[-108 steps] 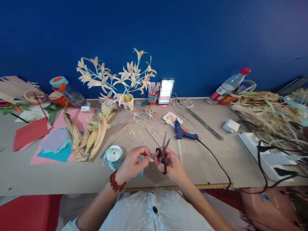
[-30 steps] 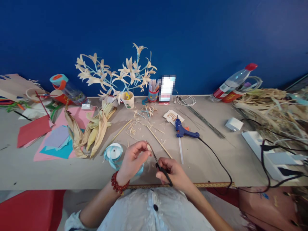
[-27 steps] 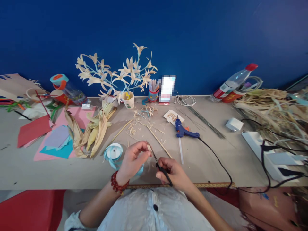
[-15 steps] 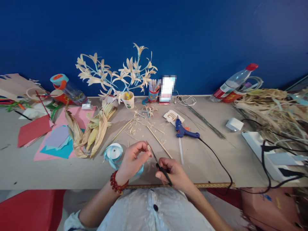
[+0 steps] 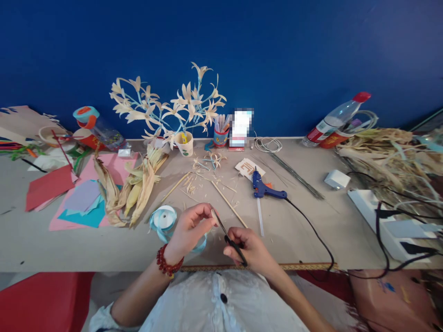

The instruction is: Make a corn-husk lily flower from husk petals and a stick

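My right hand (image 5: 248, 249) is closed around the black handles of a pair of scissors (image 5: 236, 250). The blades point up and left, reaching the fingertips of my left hand (image 5: 194, 227). Between that thumb and forefinger is pinched a small pale piece of corn husk (image 5: 214, 216), partly hidden by the fingers and the blades. Beside my left hand lies a roll of light blue ribbon (image 5: 164, 218), its loose end trailing under the wrist. Thin pale husk scraps (image 5: 192, 186) are scattered beyond my hands, with a straw-coloured stalk (image 5: 228, 203) among them.
A blue glue gun (image 5: 265, 185) with a black cord lies to the right. Corn husks (image 5: 138, 189) rest on coloured paper at left. Husk flowers (image 5: 187, 99) stand in a paper cup (image 5: 185, 146) at the back. A white power strip (image 5: 377, 226) sits far right.
Both hands stay almost in place. The left wrist has shifted very slightly left, and the husk piece shows a little more beside the scissor blades.
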`<state>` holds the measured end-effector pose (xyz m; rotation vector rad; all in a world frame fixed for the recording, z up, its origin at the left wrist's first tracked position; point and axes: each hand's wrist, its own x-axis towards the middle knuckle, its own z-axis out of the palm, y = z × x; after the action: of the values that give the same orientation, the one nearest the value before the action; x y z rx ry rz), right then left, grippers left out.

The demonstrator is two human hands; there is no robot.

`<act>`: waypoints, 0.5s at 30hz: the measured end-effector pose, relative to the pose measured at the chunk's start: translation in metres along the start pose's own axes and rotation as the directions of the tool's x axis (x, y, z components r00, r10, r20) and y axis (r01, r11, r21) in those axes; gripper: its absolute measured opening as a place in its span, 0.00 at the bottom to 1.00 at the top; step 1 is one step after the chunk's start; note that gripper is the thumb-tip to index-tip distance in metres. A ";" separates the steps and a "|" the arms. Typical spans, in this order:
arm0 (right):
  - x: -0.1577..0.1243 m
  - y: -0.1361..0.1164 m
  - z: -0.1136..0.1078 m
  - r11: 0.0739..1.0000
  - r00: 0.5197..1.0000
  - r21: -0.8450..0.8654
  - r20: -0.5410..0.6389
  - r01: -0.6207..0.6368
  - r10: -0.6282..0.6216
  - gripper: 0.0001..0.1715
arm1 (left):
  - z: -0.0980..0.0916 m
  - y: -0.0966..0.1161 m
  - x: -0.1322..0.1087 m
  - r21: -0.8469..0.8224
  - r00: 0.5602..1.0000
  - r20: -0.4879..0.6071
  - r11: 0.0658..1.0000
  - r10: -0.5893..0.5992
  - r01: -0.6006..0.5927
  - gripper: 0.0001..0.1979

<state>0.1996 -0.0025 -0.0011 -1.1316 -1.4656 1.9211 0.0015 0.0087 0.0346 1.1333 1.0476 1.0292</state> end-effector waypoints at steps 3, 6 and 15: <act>0.001 0.000 -0.001 1.000 1.000 -0.011 0.005 0.004 -0.004 0.33 | -0.001 0.000 0.000 -0.001 1.000 0.010 1.000 0.001 -0.001 0.08; 0.001 -0.001 -0.002 1.000 1.000 -0.011 0.012 0.002 -0.002 0.33 | -0.001 0.001 0.000 -0.013 1.000 0.024 1.000 0.003 -0.003 0.08; -0.001 -0.003 -0.004 0.999 1.000 -0.049 0.003 0.000 0.000 0.33 | -0.009 0.009 0.000 0.040 0.993 0.119 0.999 -0.020 0.016 0.06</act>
<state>0.2032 0.0005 0.0014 -1.1509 -1.5223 1.8971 -0.0076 0.0119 0.0428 1.2003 0.9847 0.9191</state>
